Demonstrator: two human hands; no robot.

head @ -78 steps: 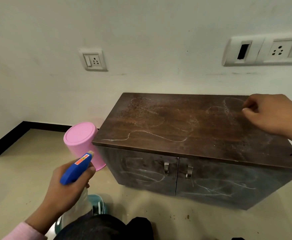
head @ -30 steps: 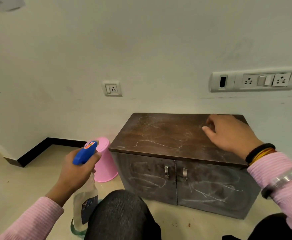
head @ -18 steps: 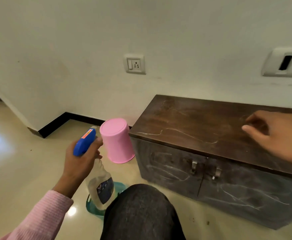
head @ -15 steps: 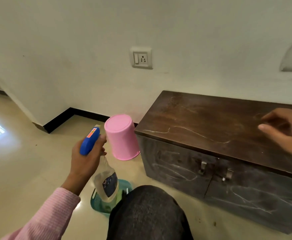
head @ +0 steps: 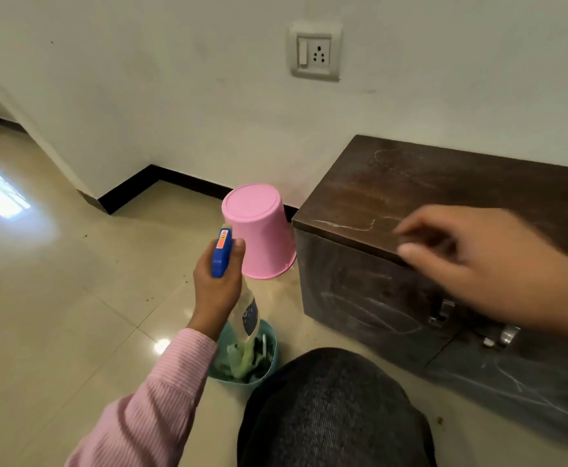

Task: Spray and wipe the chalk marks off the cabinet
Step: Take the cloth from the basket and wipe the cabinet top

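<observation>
Left hand (head: pixel 216 288) grips the spray bottle (head: pixel 242 308), upturned pink cup (head: pixel 259 230) at its 1 o'clock hugging the cabinet (head: pixel 410 203), right hand (head: pixel 488 264) blurry, fingers loose, holding nothing.

An upturned pink plastic bucket (head: pixel 259 230) stands on the glossy beige tiled floor (head: pixel 56 315) near the picture's centre. At twelve o'clock a white switch-and-socket plate (head: pixel 314 55) sits on the white wall (head: pixel 141 79). A black skirting strip (head: pixel 134 188) runs along the wall's foot, at ten o'clock of the bucket.
</observation>
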